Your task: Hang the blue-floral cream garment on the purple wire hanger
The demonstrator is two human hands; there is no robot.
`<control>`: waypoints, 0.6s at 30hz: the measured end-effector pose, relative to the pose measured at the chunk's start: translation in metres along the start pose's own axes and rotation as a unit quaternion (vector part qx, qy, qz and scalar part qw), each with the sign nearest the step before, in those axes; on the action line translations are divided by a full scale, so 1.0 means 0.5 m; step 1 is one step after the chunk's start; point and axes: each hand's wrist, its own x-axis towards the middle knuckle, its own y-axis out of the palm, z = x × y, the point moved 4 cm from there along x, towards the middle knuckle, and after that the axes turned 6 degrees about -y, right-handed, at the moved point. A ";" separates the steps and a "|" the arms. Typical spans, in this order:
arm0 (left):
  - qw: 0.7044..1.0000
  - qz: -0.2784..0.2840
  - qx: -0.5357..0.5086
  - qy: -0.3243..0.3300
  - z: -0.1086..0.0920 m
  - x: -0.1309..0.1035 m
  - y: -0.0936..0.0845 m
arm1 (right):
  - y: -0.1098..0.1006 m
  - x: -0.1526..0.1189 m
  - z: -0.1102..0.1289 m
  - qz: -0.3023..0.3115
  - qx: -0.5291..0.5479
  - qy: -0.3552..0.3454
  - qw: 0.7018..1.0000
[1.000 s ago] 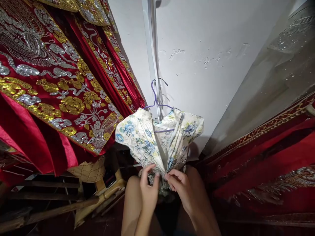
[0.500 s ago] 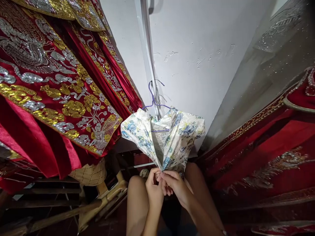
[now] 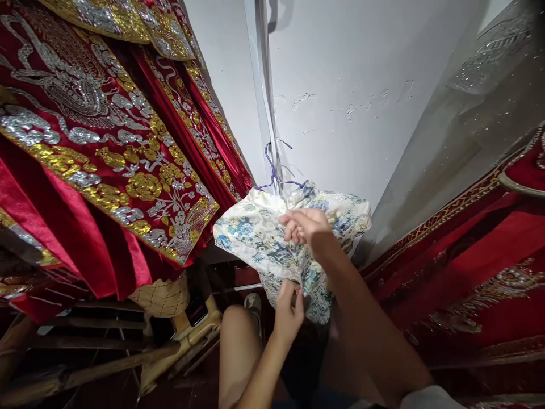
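A white garment with blue and yellow flowers (image 3: 255, 233) hangs on a purple wire hanger (image 3: 272, 170) against the wall. Low on its front, my left hand (image 3: 290, 307) pinches the edge of the cloth. Up near the neckline is my right hand (image 3: 305, 226), its fingers curled together over the front edge; the bit of cloth between them is hidden. The two front halves lie close together between my hands.
Red cloth with gold and silver sequins (image 3: 140, 165) hangs at the left, above a wooden chair (image 3: 183, 352). More red beaded cloth (image 3: 481, 267) fills the right side. A pale shoe (image 3: 252, 304) shows below the garment.
My right hand has moved up from beside my left hand to near the neckline. The garment's open front has drawn together, and its lower part now hangs in view.
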 end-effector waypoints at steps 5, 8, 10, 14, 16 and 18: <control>0.997 0.079 -0.023 0.010 -0.042 0.019 0.013 | -0.011 0.003 0.034 -0.024 0.018 -0.042 0.999; 0.997 -0.046 -0.068 -0.006 -0.095 0.106 -0.061 | -0.022 -0.018 0.016 -0.016 0.010 -0.036 0.999; 0.990 -0.121 -0.056 0.037 -0.152 0.183 -0.117 | -0.026 -0.022 0.013 -0.007 -0.009 -0.026 1.000; 0.984 -0.054 0.073 0.153 -0.260 0.299 -0.157 | -0.025 -0.007 0.019 0.023 -0.034 -0.044 0.998; 0.974 -0.058 0.108 0.193 -0.287 0.317 -0.166 | -0.027 0.003 0.001 0.008 -0.050 -0.062 0.997; 0.963 -0.127 0.108 0.211 -0.299 0.317 -0.191 | -0.033 0.007 -0.038 -0.035 -0.079 -0.061 0.994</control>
